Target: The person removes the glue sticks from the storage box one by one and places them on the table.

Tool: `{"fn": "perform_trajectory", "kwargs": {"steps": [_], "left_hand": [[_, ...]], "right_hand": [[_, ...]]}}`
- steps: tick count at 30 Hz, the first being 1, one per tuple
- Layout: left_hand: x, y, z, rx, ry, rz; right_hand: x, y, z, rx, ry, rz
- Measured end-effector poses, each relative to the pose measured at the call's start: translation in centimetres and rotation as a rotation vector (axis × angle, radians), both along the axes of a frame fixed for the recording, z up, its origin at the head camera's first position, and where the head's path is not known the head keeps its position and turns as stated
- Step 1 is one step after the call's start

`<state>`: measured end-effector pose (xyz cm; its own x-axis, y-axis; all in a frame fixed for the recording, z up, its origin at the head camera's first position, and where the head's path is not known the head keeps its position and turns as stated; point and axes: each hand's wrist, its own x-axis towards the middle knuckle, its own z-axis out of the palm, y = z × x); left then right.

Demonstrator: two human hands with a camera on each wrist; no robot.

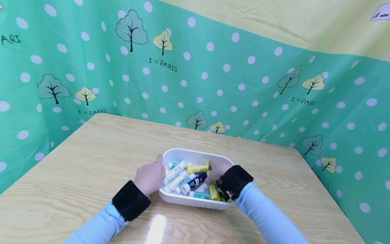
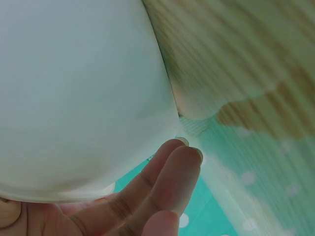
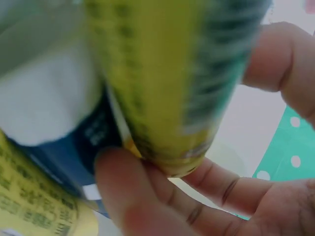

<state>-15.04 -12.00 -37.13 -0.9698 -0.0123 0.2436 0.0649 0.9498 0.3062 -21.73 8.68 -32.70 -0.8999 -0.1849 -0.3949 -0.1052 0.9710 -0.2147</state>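
Head view: left hand [image 1: 150, 176] grips the white tray [image 1: 195, 154] by its rim on the bench [image 1: 91, 162]. Right hand [image 1: 217, 171] reaches in among the glue sticks, fingers curled round a yellow stick [image 3: 162, 88], blurred, probably pinched.

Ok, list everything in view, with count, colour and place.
tray: one, white, near middle of the table.
glue sticks: roughly ten, white, yellow, teal and dark blue, piled in the tray.
table: one, light wood grain.
backdrop cloth: one, green with white dots and trees, yellow above, behind the table.
left hand: holds the tray's left side.
right hand: in the tray, gripping a yellow glue stick.
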Motion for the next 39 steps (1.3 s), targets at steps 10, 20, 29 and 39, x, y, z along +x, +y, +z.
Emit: {"fn": "perform_trajectory", "kwargs": {"steps": [10,20,29,39], "left_hand": [[-0.1,0.0,0.0,-0.007,-0.008,-0.005],[0.3,0.0,-0.4,0.021,-0.042,-0.006],[-0.1,0.0,0.0,-0.015,0.001,0.0],[-0.2,-0.1,0.1,-0.012,0.001,-0.009]], "right_hand": [[0.4,0.1,0.7,-0.066,-0.001,0.194],[0.7,0.3,0.1,-0.136,-0.117,0.284],[0.1,0.6,0.6,-0.127,-0.126,0.323],[-0.1,1.4,1.1,-0.177,0.075,0.511]]}}
